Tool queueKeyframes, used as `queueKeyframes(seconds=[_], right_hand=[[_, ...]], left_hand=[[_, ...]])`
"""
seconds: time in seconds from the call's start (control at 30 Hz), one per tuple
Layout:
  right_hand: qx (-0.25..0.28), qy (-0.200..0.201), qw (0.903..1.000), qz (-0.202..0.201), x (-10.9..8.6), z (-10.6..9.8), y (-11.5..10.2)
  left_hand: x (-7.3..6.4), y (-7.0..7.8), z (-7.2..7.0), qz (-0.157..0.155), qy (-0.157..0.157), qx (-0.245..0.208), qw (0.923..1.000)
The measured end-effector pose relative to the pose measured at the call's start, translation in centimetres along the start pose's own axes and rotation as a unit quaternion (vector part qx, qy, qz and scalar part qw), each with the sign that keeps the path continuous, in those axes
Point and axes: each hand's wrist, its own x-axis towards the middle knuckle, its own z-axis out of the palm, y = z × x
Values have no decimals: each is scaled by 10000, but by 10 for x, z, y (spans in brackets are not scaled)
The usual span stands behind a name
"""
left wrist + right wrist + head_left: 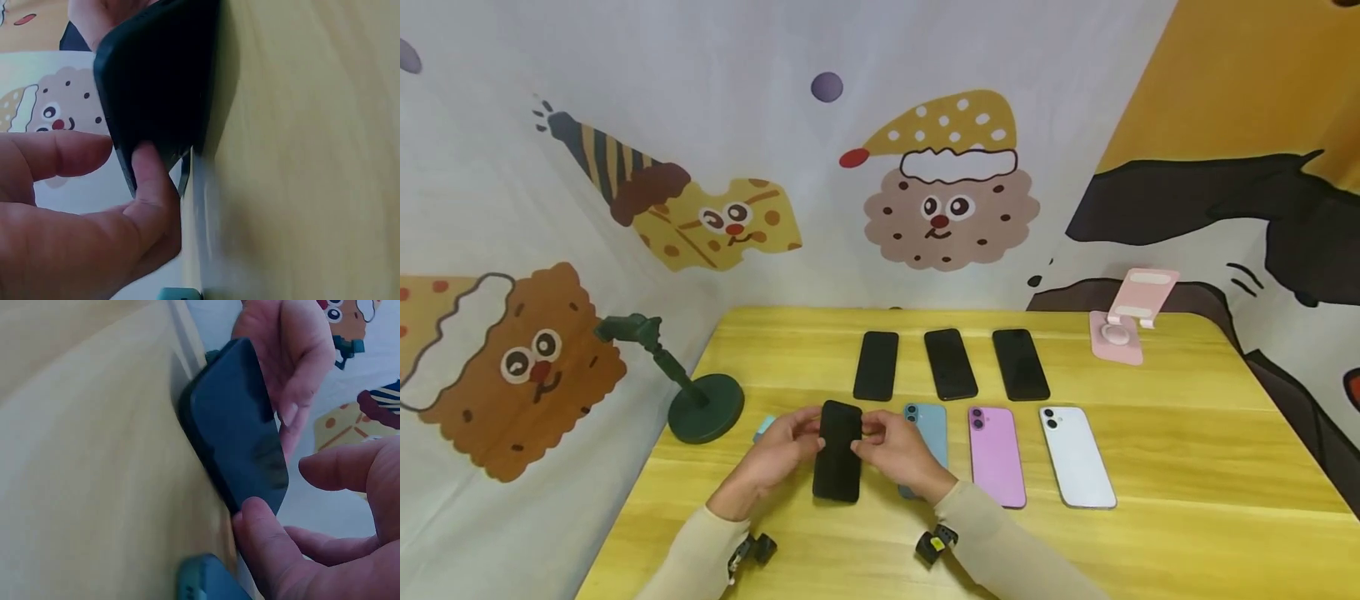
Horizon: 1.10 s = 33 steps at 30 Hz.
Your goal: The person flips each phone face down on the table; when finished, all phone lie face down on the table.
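Observation:
A black smartphone (838,458) is held between both hands, dark face up, its near end tilted down close over the table. My left hand (781,458) grips its left long side, with the thumb at the edge of the dark face. On the opposite side, my right hand (898,450) pinches the upper part between thumb and fingers. The right wrist view shows the phone (234,425) slanting above the wood, a hand on each side. Under the right hand and forearm lies a blue phone (934,425), back up and partly hidden.
Three black phones (951,364) form a back row. A pink phone (997,462) and a white phone (1081,467) lie back up at right. A dark green stand (706,408) is left, a pink folding stand (1142,292) back right. A light-blue item (763,428) peeks past the left hand.

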Motion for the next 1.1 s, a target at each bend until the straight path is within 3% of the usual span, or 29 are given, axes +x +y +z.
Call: queueKeyframes(seconds=[0.2, 0.47, 0.63, 0.87, 1.1], right_hand=[[152, -67, 9998, 50, 3, -10, 3], [1174, -568, 9911, 282, 5, -17, 9], [1553, -741, 9846, 307, 4, -21, 8], [1699, -657, 9820, 494, 3, -24, 5], [1715, -601, 9822, 478, 3, -24, 1]], left_hand=[[2, 1, 3, 123, -423, -278, 9986], [8, 5, 8, 77, -1246, -653, 9900], [10, 4, 13, -112, -1404, -690, 9876], [12, 7, 23, -240, -1503, -675, 9860], [11, 14, 30, -113, -1576, -429, 9865]])
